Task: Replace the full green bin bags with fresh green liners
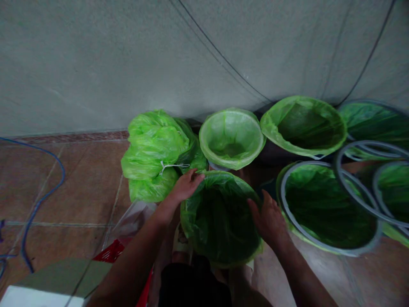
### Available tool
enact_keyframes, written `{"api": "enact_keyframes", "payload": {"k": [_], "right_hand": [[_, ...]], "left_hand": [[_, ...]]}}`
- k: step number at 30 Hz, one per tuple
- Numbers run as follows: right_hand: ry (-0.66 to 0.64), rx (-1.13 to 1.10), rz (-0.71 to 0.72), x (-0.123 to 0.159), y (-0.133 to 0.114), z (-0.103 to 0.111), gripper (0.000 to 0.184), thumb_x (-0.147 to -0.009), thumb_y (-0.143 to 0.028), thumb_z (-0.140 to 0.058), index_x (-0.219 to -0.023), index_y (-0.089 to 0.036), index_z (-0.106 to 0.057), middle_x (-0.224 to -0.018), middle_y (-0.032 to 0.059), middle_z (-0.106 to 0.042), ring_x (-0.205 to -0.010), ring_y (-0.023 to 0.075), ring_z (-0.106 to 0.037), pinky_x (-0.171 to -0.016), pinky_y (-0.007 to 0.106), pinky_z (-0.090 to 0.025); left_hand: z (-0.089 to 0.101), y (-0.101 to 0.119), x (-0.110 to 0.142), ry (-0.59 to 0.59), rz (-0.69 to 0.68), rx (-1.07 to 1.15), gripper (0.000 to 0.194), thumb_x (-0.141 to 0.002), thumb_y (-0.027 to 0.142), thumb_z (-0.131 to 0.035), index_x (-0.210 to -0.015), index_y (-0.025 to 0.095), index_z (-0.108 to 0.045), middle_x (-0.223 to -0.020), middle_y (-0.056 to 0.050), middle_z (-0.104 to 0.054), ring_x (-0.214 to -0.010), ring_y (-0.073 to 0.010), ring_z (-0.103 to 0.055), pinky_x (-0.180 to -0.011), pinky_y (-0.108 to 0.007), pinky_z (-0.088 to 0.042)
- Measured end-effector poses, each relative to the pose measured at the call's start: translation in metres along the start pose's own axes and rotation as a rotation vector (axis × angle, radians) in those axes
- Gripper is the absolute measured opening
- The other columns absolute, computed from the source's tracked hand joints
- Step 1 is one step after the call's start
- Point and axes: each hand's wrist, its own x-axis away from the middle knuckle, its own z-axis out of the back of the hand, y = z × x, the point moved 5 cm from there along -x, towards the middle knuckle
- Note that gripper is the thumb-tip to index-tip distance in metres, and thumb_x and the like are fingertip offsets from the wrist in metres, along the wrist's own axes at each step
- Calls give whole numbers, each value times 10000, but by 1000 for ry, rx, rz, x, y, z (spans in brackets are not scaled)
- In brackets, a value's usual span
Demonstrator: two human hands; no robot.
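While both hands rest on its rim, the lined bin [220, 221] sits between them, near the person: the left hand [187, 185] lies with curled fingers on the far left edge, the right hand [270, 219] spread flat against the right edge, neither clearly pinching the liner. Its translucent green bag is crinkled and folded over the rim. Left of it lies a tied green bundle [153, 155]; further bag-lined bins [231, 138] stand beyond and right.

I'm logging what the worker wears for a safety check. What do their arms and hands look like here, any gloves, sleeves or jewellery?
Both the left hand and right hand are bare: no gloves. The forearms show no sleeves as far as the frame reaches. No watch, ring or bracelet is visible, though the picture is dim.
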Motion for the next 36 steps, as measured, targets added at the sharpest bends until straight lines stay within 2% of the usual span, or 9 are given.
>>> {"api": "enact_keyframes", "payload": {"k": [4, 8, 13, 18, 23, 25, 28, 32, 36], "right_hand": [[55, -148, 174, -47, -30, 21, 430, -958, -354, -332, -1194, -130, -613, -1194, 155, -649, -1113, 264, -597, -971, 387, -439], [-226, -259, 238, -83, -54, -2, 349, -942, -330, -396, -1032, -197, -706, -1042, 70, -726, -959, 219, -667, -875, 316, -483], [-299, -411, 379, -77, -52, -22, 343, -895, -287, -479, -1177, -196, -653, -1136, 46, -703, -1028, 203, -653, -932, 307, -469], [-333, -236, 483, -68, -42, -25, 443, -848, -152, -472, -1282, -161, -562, -1180, 81, -678, -1057, 216, -637, -941, 314, -465], [-282, -75, 426, -72, -47, -12, 527, -830, -291, -591, -1318, -106, -521, -1247, 156, -625, -1121, 283, -599, -979, 380, -443], [-248, -153, 429, -78, -58, -4, 503, -887, -400, -532, -1307, -125, -541, -1256, 140, -623, -1148, 263, -586, -994, 366, -434], [-289, -225, 470, -88, -78, -3, 393, -960, -394, -402, -1194, -179, -633, -1123, 86, -692, -1052, 221, -634, -948, 336, -461], [-393, -166, 614, -91, -89, -22, 317, -960, -310, -421, -1026, -182, -703, -983, 66, -720, -936, 221, -659, -881, 333, -483], [-335, -169, 744, -86, -84, -32, 352, -921, -218, -472, -1240, -187, -615, -1187, 78, -669, -1104, 230, -611, -969, 321, -441]], "left_hand": [[-3, 22, -4, 22, -104, -87, 393, -962, 391, -387, -1220, 196, -611, -1226, -61, -666, -1140, -188, -613, -1008, -317, -457], [-8, 31, 0, 79, -238, -64, 284, -926, 262, -471, -1116, 226, -679, -1136, -23, -710, -1050, -163, -650, -974, -296, -485], [-10, 23, 12, 162, -407, -104, 280, -934, 211, -446, -1039, 259, -701, -1114, -14, -714, -1072, -149, -631, -1024, -349, -444], [-9, 21, 28, 25, -526, -396, 274, -853, 136, -493, -952, 252, -721, -1336, -44, -585, -1219, -206, -539, -1119, -465, -304], [13, 35, 42, -118, -463, -377, 190, -756, 170, -620, -860, 270, -744, -1495, -18, -406, -1347, -284, -402, -1135, -536, -240], [23, 46, 36, -73, -438, -221, 203, -797, 252, -629, -969, 275, -733, -1507, -14, -385, -1355, -253, -396, -1123, -453, -308], [29, 51, 16, 99, -281, -94, 343, -923, 359, -478, -1195, 215, -628, -1398, -81, -514, -1271, -200, -495, -1045, -352, -416], [-4, 39, -1, 1, -136, -316, 370, -976, 383, -363, -1161, 180, -611, -1096, -92, -691, -1023, -205, -648, -933, -331, -477], [-27, 26, 2, -20, -183, -511, 310, -971, 342, -386, -1137, 176, -589, -1023, -98, -704, -926, -217, -676, -833, -303, -493]]}}
